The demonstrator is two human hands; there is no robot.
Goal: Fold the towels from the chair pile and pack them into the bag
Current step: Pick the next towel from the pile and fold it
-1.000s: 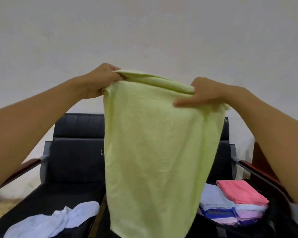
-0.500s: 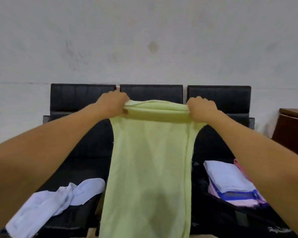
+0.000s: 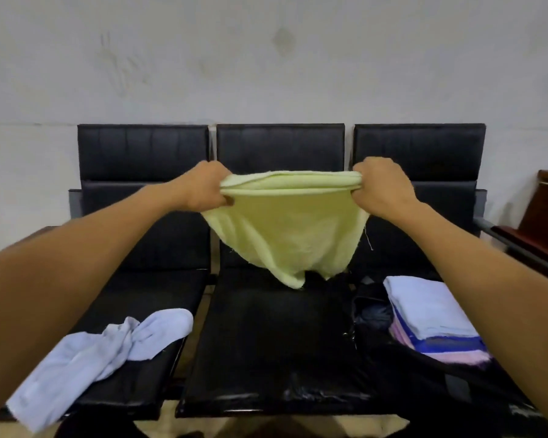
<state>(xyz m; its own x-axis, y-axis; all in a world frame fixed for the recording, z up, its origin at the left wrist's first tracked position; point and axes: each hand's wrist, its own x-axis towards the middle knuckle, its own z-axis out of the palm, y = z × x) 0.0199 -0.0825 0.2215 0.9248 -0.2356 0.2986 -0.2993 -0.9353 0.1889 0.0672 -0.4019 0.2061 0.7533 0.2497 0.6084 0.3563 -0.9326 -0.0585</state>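
Both hands outstretched, left hand point(image 3: 204, 185) and right hand point(image 3: 382, 188) gripping yellow towel point(image 3: 285, 235) corners

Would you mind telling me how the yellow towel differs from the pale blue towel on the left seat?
The yellow towel hangs in the air, gripped by both hands; the pale blue towel lies untouched on the left seat. The yellow one is stretched flat; the blue one is crumpled. Neither is packed.

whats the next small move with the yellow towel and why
Probably lower the yellow towel flat onto the middle seat to finish the fold. The left hand and right hand grip its doubled top edge, its lower end hangs just above that seat, and it looks too wide for the folded stack on the right seat.
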